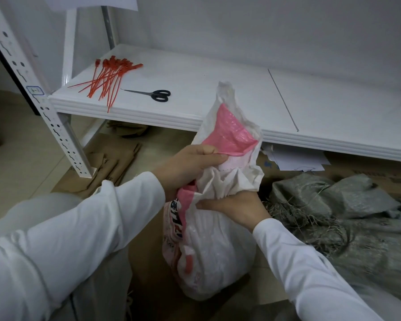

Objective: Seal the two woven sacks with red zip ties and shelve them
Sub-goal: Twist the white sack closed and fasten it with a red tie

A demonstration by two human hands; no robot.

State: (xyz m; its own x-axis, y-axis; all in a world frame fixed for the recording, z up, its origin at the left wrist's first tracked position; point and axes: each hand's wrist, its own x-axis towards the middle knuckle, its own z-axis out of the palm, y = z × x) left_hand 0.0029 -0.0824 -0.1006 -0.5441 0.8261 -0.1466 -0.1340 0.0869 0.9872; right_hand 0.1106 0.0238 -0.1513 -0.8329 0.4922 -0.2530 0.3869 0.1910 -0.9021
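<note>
Bunching the open top of the white-and-pink woven sack (pixel 208 262) into a neck, with the left hand (pixel 190 165) curled tight round the upper folds and the right hand (pixel 236 209) clasping the cloth just beneath, fingers wrapped round the gather. Held that way, most likely, to squeeze the mouth narrow enough for a tie and to keep the filled body from slumping. Standing on flattened cardboard (pixel 111 163) on the floor in front of the shelf (pixel 195 72), with the loose flap rising above the left hand across the shelf edge. No tie on it yet, so judged early in the sealing of this sack. Lying well apart at the shelf's left end, a loose bundle of red zip ties (pixel 109 77), with black scissors (pixel 153 95) just beside them: seemingly beyond either hand without giving up part of the hold, hence probably a one-handed grip needed next. Slumped on the floor to the right, clear of both hands, a grey woven sack (pixel 333 205) with frayed strands at its mouth, unsealed as far as can be told. Tucked under the shelf, some white papers (pixel 296 161). Between hands and ties, only the sack's own flap in the way.
</note>
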